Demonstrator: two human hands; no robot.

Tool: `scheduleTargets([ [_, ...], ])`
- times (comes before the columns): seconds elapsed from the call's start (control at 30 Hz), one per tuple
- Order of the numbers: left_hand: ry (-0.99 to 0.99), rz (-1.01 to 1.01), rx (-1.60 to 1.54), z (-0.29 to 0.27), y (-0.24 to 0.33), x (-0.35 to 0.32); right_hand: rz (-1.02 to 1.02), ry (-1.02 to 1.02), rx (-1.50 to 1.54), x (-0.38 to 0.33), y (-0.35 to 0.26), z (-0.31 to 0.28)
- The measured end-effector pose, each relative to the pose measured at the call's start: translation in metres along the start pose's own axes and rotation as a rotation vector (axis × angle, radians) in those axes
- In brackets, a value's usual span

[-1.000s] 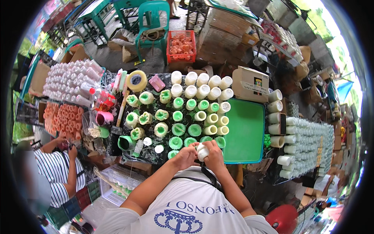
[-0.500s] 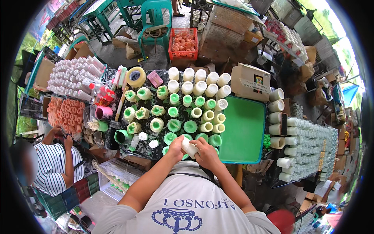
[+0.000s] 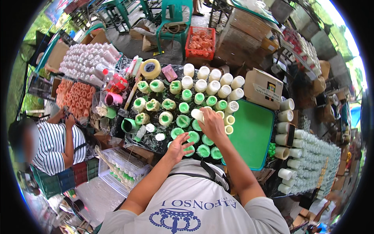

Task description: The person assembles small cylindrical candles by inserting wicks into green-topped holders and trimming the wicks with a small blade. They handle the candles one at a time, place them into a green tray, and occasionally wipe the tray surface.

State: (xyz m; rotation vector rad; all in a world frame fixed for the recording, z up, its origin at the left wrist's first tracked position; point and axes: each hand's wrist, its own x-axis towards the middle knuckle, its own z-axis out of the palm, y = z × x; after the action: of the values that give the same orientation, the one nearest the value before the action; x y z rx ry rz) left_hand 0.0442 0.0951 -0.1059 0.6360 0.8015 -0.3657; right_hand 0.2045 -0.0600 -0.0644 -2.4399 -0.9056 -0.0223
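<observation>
My right hand is closed round a white cylindrical cup, holding it tilted over the rows on the table. Its fingers hide part of the cream hollow cups beside it. My left hand holds nothing, its fingers spread above the near green-filled cups. More cups with green inside stand just beyond both hands. Farther back are rows of white cylinders. To the left sit several rough-edged cream pieces with green centres.
A green tray lies right of the cups, with a cardboard box behind it. Tape, a pink block and a red-labelled bottle sit at the back left. A person in a striped shirt works at the left.
My hands have parted. The right one has carried the white cup forward over the rows, while the left has let go and opened. The view has shifted, moving the scene rightward.
</observation>
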Motion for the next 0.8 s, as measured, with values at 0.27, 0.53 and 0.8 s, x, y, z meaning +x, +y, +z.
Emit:
scheduleTargets([
  [0.27,-0.020,0.080,-0.094,-0.034,-0.013,-0.025,-0.290,-0.111,-0.340,0.041,0.034,0.090],
  [0.53,0.038,0.097,-0.149,-0.054,-0.023,-0.034,-0.167,-0.170,-0.473,0.039,0.034,0.118],
  [0.8,-0.001,0.115,-0.127,-0.064,-0.010,-0.035,-0.041,-0.257,-0.508,0.049,0.022,0.118],
])
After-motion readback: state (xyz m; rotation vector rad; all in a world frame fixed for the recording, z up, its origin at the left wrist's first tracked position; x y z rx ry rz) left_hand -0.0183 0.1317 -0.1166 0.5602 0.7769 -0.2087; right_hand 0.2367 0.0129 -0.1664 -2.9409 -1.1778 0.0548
